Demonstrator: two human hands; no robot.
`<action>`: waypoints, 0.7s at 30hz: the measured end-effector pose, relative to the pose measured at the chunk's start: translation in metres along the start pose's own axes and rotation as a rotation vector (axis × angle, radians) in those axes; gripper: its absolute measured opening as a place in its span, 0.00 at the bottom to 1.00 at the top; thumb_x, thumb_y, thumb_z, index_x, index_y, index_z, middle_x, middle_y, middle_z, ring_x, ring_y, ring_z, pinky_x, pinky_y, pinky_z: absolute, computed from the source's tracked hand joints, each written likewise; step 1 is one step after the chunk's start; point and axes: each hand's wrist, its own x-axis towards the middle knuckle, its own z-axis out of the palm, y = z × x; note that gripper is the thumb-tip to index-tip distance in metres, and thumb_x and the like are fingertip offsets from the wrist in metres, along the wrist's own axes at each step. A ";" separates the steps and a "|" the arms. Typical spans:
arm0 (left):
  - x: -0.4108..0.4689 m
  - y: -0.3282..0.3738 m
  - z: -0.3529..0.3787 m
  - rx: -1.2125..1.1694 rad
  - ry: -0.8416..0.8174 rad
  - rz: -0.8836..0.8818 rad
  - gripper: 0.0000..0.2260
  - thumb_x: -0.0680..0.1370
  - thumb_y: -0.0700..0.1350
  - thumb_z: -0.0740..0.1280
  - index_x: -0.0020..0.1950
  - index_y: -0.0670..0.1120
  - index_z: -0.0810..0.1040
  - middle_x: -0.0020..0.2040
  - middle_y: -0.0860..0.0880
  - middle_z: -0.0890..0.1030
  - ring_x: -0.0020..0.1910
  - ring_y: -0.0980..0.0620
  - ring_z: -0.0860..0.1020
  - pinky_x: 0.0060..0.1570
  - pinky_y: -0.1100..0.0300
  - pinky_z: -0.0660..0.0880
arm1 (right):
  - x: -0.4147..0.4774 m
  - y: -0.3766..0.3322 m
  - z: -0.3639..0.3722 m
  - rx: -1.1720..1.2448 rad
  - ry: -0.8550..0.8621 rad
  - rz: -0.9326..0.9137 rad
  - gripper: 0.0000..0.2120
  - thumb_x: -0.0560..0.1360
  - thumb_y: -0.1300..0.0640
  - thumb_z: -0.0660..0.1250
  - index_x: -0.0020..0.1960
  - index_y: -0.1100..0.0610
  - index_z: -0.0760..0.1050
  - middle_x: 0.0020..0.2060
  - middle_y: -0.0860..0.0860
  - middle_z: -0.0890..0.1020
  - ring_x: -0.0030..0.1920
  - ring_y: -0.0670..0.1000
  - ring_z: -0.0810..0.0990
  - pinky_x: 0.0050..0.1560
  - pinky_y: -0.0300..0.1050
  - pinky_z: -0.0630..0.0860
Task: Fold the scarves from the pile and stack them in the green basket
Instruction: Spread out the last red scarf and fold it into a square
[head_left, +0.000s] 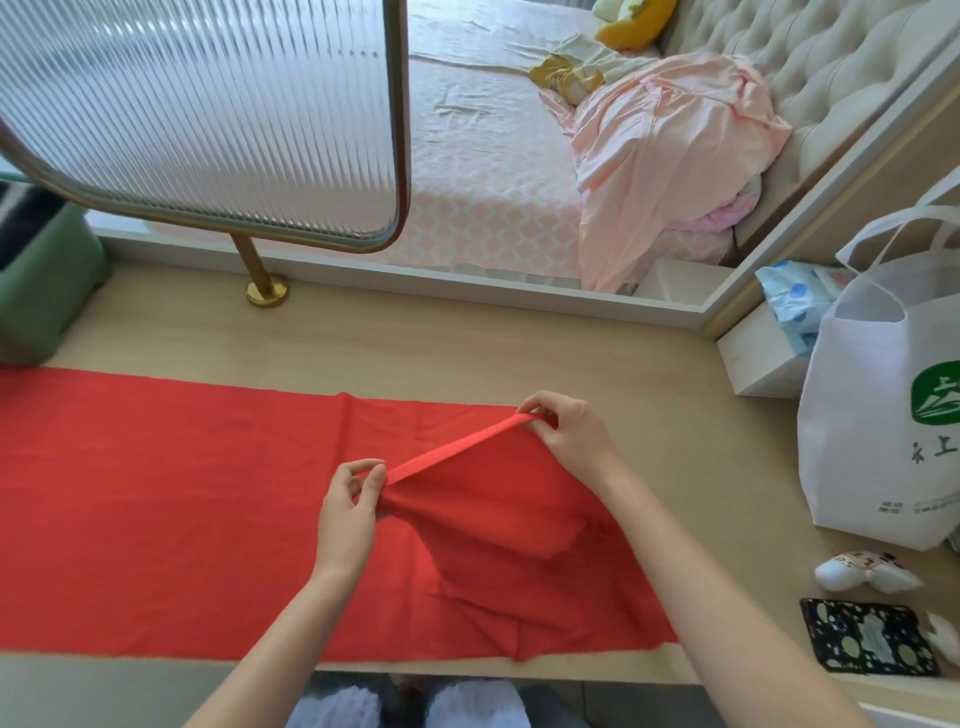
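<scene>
Far left there's 1 green soft-sided basket (41, 291) sitting on the light wooden tabletop (467, 343), partly cut off by the frame, with something dark in it that I can't make out. In front of it lies 1 red fabric scarf (156, 509), spread flat. Its long axis runs left to right across the table and its left end goes out of view.

Near the right end, the left hand (348, 514) pinches the scarf's edge between thumb and fingers. The right hand (566, 436) pinches that same edge further right and further back. So both hands have a narrow pinch, and the edge is pulled taut between them, slanting up off the table.

Over on the right, well apart from the scarf, there's 1 white tote bag with a green logo (883, 415) and 1 phone in a black patterned case (867, 644).
</scene>
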 end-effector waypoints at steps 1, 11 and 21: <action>0.003 -0.003 -0.010 0.006 0.023 -0.011 0.03 0.80 0.45 0.64 0.51 0.48 0.77 0.48 0.45 0.80 0.46 0.50 0.79 0.47 0.57 0.78 | 0.003 -0.004 0.005 -0.020 -0.035 0.002 0.04 0.74 0.57 0.69 0.47 0.50 0.80 0.39 0.46 0.82 0.41 0.49 0.78 0.43 0.46 0.72; 0.004 -0.031 -0.021 0.297 -0.085 -0.185 0.16 0.74 0.46 0.73 0.59 0.46 0.73 0.52 0.48 0.77 0.50 0.51 0.76 0.51 0.60 0.69 | 0.023 -0.001 0.040 -0.160 0.047 0.233 0.11 0.79 0.49 0.62 0.51 0.54 0.79 0.47 0.54 0.83 0.50 0.58 0.79 0.45 0.48 0.72; -0.015 -0.053 0.015 0.427 -0.334 -0.168 0.09 0.74 0.38 0.71 0.52 0.48 0.78 0.45 0.53 0.81 0.47 0.60 0.78 0.44 0.77 0.69 | -0.024 0.044 0.046 -0.187 0.028 0.157 0.14 0.71 0.62 0.71 0.56 0.56 0.79 0.51 0.54 0.79 0.55 0.57 0.75 0.59 0.49 0.68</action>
